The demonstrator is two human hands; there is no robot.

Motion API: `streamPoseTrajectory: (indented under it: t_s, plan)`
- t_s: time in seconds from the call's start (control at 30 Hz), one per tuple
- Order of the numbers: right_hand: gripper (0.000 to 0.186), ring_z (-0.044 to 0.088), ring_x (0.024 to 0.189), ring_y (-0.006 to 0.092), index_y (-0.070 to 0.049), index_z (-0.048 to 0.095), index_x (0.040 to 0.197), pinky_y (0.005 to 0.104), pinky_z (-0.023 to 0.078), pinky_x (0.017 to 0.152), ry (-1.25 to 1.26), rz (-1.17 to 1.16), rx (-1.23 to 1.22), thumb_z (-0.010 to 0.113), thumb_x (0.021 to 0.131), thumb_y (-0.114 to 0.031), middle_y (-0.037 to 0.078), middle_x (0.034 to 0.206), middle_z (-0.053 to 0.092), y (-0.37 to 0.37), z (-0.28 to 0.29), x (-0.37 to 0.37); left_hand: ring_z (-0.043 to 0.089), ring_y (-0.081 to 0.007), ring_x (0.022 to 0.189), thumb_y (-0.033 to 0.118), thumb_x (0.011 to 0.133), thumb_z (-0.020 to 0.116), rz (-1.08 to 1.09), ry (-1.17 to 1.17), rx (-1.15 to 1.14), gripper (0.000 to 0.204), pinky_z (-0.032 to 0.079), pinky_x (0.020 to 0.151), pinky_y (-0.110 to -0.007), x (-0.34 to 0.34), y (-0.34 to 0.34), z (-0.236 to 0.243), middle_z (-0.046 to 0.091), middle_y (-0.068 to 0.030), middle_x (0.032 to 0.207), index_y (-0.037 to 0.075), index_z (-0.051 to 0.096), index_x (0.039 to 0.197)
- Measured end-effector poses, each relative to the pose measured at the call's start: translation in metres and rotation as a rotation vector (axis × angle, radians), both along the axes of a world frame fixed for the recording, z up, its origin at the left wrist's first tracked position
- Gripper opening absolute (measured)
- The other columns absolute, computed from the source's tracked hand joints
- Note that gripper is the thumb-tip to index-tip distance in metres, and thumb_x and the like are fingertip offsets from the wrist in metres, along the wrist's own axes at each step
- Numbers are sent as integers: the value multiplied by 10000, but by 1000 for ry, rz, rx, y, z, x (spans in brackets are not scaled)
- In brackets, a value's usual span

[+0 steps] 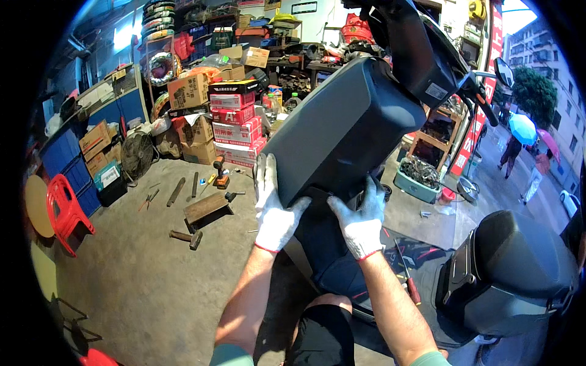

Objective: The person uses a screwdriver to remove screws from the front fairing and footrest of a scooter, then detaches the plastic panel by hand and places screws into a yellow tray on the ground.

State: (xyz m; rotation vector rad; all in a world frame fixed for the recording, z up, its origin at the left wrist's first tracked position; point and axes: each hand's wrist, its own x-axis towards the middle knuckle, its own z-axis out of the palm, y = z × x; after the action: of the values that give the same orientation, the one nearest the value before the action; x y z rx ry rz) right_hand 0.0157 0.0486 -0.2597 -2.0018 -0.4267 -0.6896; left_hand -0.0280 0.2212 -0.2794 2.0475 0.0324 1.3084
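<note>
A large dark grey and black scooter body panel [329, 131] slants up in front of me, below the scooter's handlebar [479, 100]. My left hand [276, 210], in a white and grey work glove, presses long straight fingers along its left edge, thumb over the lower end. My right hand [359, 216], gloved alike, grips the lower right side with its fingertips partly hidden by the panel. Beneath lie the footboard [421, 256], with a red-handled screwdriver [412, 287] on it, and the black seat [510, 268] to the right.
Left on the concrete floor are a hammer [186, 238], a cordless drill [220, 174], a small wooden stool [209, 210] and pliers [148, 198]. A red chair [66, 213] stands beyond. Stacked boxes [237, 128] and a tub of metal parts [418, 179] flank the scooter. People with umbrellas walk outside.
</note>
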Motion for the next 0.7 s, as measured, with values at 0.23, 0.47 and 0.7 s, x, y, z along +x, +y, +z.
streamPoseTrajectory:
  t_s: [0.23,0.47,0.7]
  plan:
    - [720,394,1314,439,16,495,1343,467,352,1104,-61,116,24,799,746,-248,271,1414,436,3,-3,8,525,-316,1245,173,633,877,-23,108,94,1003,425,1072,-370,3,6,36,494,-243,1381,-46,331,1446]
    - [639,405,1297,453,23,522,1283,492,354,1091,-64,134,7,783,762,-239,289,1380,453,1,-4,6,406,-401,1309,331,593,896,-54,177,171,927,340,1120,-450,-1,4,59,475,-255,1368,-19,490,1349]
    - [669,491,1212,417,39,484,1295,455,421,1024,-193,91,88,800,763,-217,262,1308,494,9,-20,9,356,-404,1347,314,554,915,-25,157,205,1131,312,1148,-451,4,5,60,317,-272,1481,-10,325,1462]
